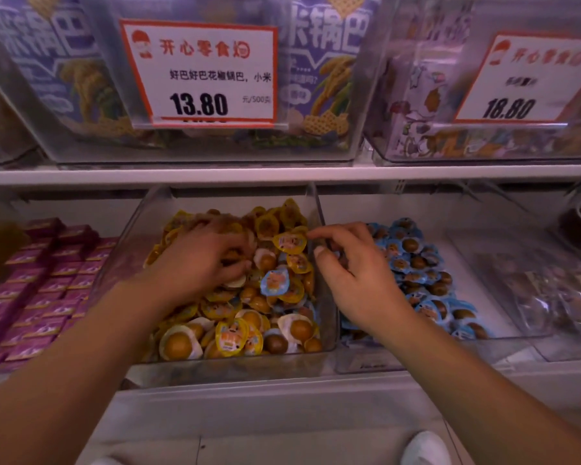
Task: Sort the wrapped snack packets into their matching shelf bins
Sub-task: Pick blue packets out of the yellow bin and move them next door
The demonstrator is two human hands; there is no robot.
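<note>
Nearest the camera, a white shoe [425,448] shows on the floor below the shelf edge, and both forearms reach up and away from it into the bins.

The right hand [356,283] hovers over the clear divider [319,250] between the yellow bin [222,364] and the blue bin [376,364], its fingers loosely curled with forefinger and thumb apart, holding nothing that can be seen. Just left of its thumb lies a blue-wrapped packet [275,282], stranded among the yellow packets [230,337]; more blue edges show nearer the front wall. That stray looks like the next thing to lift.

The left hand [202,260] lies further in, palm down, fingers bent into the yellow heap; whether it pinches a packet cannot be told, since the fingertips are buried and blurred.

To do the step well, the person would pinch the stray by its flat rim, not the bulging centre, lift it clear so it drags no yellow neighbours, then carry it over the divider to the blue packets [416,263] beyond the right hand. Raking the pile with the left hand should uncover hidden strays.
</note>
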